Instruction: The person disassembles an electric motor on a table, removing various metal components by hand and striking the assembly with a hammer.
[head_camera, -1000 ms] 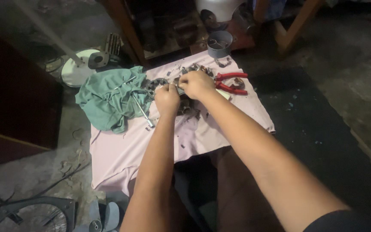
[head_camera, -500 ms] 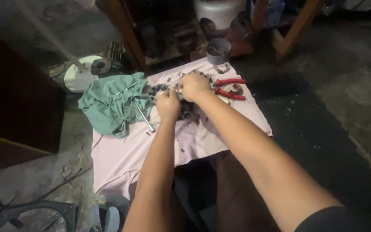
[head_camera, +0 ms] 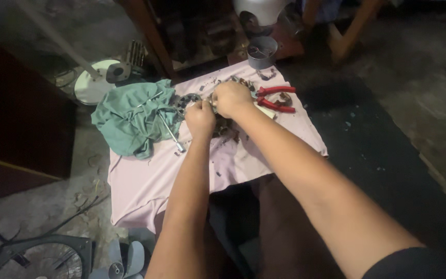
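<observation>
Both my hands meet over a dark round metal part, a ring with wound wire (head_camera: 188,102), on a pale pink cloth (head_camera: 218,165). My left hand (head_camera: 200,118) is closed on the near side of that part. My right hand (head_camera: 232,98) is closed just above it, gripping something small that my fingers hide. Dark crumbs and wire bits lie around the part. A metal socket wrench (head_camera: 169,129) lies just left of my left hand. Red-handled pliers (head_camera: 274,99) lie just right of my right hand.
A crumpled green rag (head_camera: 127,121) covers the cloth's left side. A grey cup (head_camera: 261,51) stands at the far edge. A white round fan base (head_camera: 96,82) sits on the floor to the left, and a fan guard (head_camera: 42,258) and blade lie at bottom left.
The camera view shifted slightly; my hands stay together on the metal part with only small movements.
</observation>
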